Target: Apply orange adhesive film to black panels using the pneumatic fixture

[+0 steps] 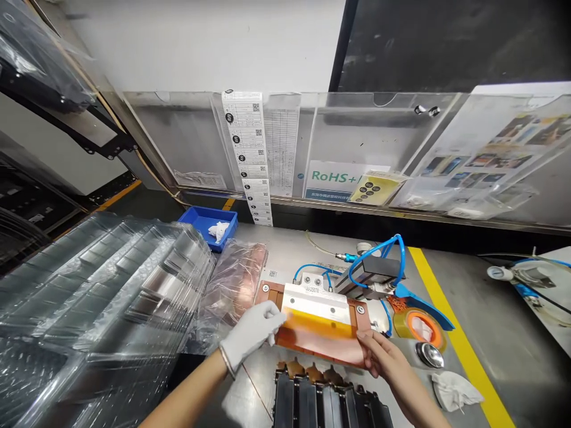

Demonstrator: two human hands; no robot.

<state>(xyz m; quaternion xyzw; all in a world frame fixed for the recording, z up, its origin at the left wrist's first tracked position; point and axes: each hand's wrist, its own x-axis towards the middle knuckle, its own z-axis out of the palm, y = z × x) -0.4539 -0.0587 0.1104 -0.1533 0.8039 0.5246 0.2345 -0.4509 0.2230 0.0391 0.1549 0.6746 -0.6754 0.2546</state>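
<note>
My left hand (250, 333), in a white glove, grips the left edge of a thin copper-orange sheet (319, 342). My bare right hand (383, 355) pinches the same sheet at its lower right corner. The sheet lies over a brown fixture plate (361, 312) with a white clamp bar (314, 297) across its top. Just below the sheet, a black tray (325, 401) holds a row of small copper-tipped parts.
A tall stack of clear plastic trays (102, 297) fills the left. A blue bin (207, 226) sits behind it. Right of the fixture are a pneumatic cylinder with blue hoses (372, 270), an orange tape roll (419, 327), a metal cap (429, 353) and a white rag (455, 389). A yellow floor-line stripe (450, 333) crosses the bench.
</note>
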